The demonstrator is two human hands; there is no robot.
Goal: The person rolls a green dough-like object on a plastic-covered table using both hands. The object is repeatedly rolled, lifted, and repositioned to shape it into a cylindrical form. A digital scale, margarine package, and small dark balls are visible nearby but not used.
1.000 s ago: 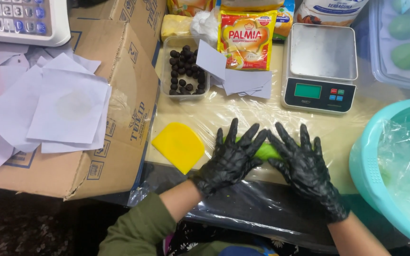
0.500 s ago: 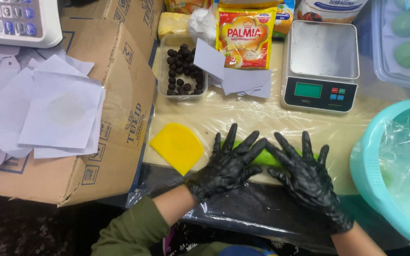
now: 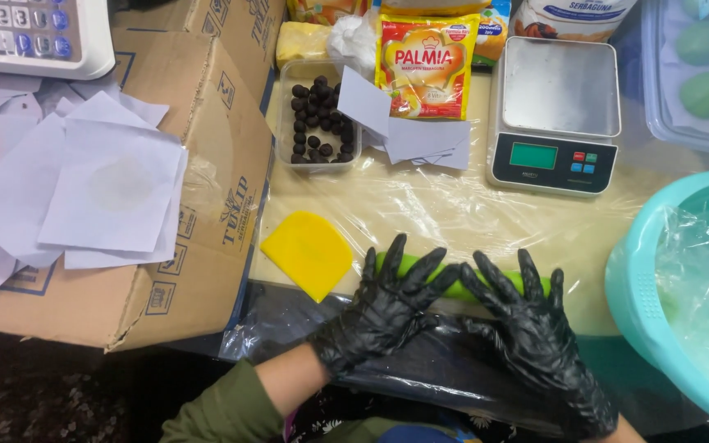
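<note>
Both hands in black gloves lie flat, fingers spread, on a roll of green dough (image 3: 453, 277) at the near edge of the plastic-covered worktop (image 3: 453, 205). The left hand (image 3: 387, 303) covers the roll's left part; the right hand (image 3: 527, 328) covers its right part. Neither hand clamps anything — the palms and fingers press down on the dough from above, open, with the roll showing between and beyond the fingers.

Change since the earlier pictures: one second ago the hands sat close together, fingertips nearly meeting over a short green piece. They now stand further apart, and green dough shows over a wider span, from beside the left fingers to past the right fingers. Judgement: the piece is being rolled out into a longer, thinner rope, and the outward travel of the hands is what lengthens it.

Surroundings:
- Yellow scraper (image 3: 307, 253) — flat on the worktop, just left of the left hand, untouched.
- Clear tub of dark balls (image 3: 317, 119) — further back, well apart from the hands.
- Digital scale (image 3: 555, 115) — back right, pan empty.
- Teal basin (image 3: 683, 287) lined with plastic film — right, near the right hand.
- Cardboard box (image 3: 198, 205) with white paper squares (image 3: 112, 193) — left.
</note>
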